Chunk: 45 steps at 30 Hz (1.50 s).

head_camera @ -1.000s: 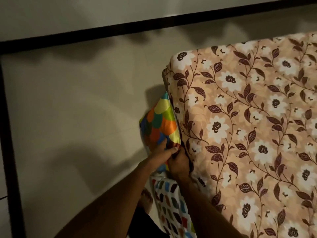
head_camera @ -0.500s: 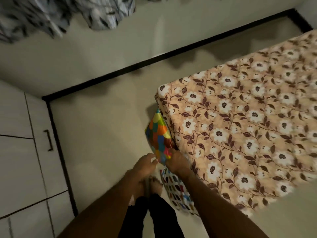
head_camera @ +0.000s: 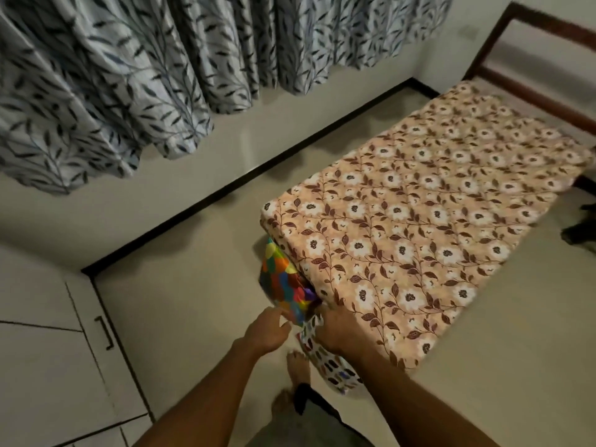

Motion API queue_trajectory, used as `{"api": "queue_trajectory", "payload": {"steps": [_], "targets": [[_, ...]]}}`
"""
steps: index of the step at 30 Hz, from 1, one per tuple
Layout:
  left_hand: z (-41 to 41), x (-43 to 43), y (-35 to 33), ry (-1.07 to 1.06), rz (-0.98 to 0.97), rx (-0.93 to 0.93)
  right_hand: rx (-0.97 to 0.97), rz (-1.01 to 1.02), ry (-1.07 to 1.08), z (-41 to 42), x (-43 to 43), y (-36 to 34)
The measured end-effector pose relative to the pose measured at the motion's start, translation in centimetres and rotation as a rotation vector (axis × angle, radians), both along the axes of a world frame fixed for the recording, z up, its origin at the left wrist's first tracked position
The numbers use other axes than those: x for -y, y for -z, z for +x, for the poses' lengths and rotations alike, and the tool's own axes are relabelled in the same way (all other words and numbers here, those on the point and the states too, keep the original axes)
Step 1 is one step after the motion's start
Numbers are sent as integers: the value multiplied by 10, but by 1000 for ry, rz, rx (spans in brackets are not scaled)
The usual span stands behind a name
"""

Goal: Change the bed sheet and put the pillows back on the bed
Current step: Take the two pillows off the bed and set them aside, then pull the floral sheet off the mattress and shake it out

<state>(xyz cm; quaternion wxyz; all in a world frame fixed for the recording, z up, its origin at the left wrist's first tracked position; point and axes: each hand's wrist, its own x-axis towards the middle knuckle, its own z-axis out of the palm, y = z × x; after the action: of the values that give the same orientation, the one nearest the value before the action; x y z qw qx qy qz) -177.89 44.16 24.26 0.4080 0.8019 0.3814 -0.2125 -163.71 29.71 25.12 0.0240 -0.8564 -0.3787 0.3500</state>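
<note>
A mattress [head_camera: 419, 227] with a peach cover of white flowers and brown leaves runs from the centre to the upper right. At its near-left end a colourful patchwork sheet [head_camera: 283, 285] bunches against the mattress side, and a white part of it with coloured marks [head_camera: 335, 372] hangs lower down. My left hand [head_camera: 267, 330] pinches the sheet's lower edge. My right hand [head_camera: 335, 330] grips the sheet where it meets the mattress edge. No pillows are in view.
A leaf-patterned curtain [head_camera: 145, 75] hangs across the top. A dark wooden bed frame [head_camera: 532, 85] stands at the far right end. White cupboard doors with a handle [head_camera: 104, 332] are at lower left. My bare feet [head_camera: 298, 366] stand on the beige floor.
The view has risen and pulled back, so the curtain, bed frame and whole mattress now show. Both hands stay at the colourful sheet by the mattress end.
</note>
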Motion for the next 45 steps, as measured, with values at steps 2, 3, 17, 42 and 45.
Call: {"api": "queue_trajectory", "payload": {"steps": [2,3,17,42,45], "targets": [[-1,14,-11,39,48,27,24,15,20,-12,20,-14],[-1,20,-12,59,69,35,40,20,29,-17,29,-16],[60,155,-38,365,155,93,147,82,285,-4,196,-31],[407,419,-26,614,261,115,193,149,536,291,477,-60],[480,432,-17,633,241,146,226,132,538,365,492,-51]]}}
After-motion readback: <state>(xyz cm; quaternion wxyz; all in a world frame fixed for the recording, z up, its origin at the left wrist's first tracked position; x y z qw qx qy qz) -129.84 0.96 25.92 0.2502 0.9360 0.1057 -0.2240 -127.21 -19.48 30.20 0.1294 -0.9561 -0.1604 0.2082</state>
